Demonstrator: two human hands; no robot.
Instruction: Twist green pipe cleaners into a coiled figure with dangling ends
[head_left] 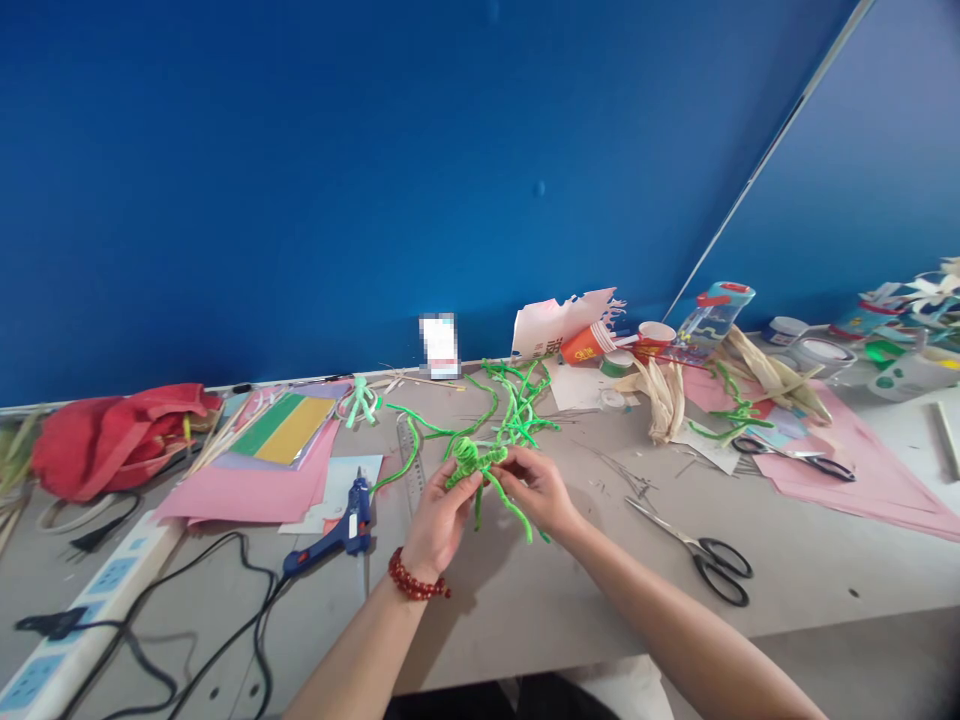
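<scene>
Between my two hands, over the middle of the table, is a green pipe-cleaner figure (466,455) with a coiled round part and several loose strands hanging down. My left hand (441,515), with a red bead bracelet (414,580) at the wrist, closes its thumb and fingers on the coiled side. My right hand (541,490) pinches the figure's right side; its fingertips are partly hidden by green strands. Just beyond the hands lies a loose tangle of green pipe cleaners (517,400).
A blue glue gun (334,535) with trailing cords lies left, near a white power strip (112,590). Black-handled scissors (705,555) lie right. Pink paper (247,495), a red cloth bag (120,440), a metal ruler (409,465), tipped paper cups (589,345) and dried husks (664,400) surround the work area.
</scene>
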